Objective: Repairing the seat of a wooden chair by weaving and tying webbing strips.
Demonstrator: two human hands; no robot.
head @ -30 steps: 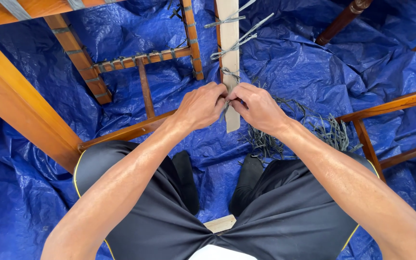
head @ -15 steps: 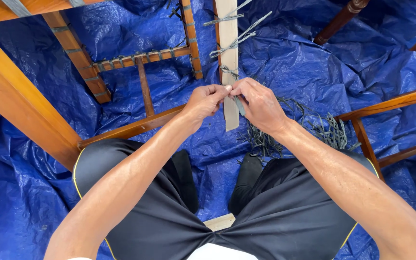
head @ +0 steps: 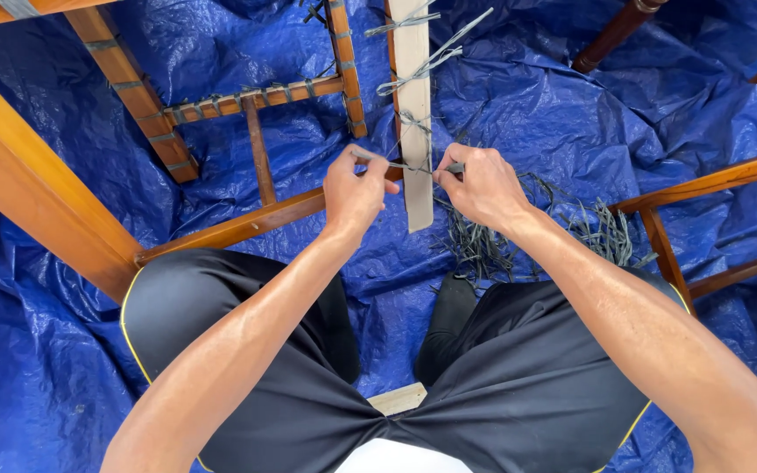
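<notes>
I have my left hand and right hand each pinched shut on an end of a grey strip crossing the pale slat above the tarp, apparently mid-tie, needing an even pull.

tarp: blue woven plastic, crinkled, faintly shiny
frame at left: varnished wood, glossy, smooth
slat: pale bare wood, matt
ties on slat: grey strips, dull
strip pile at right: dark, thin, matt
shorts: black cloth, smooth
</notes>
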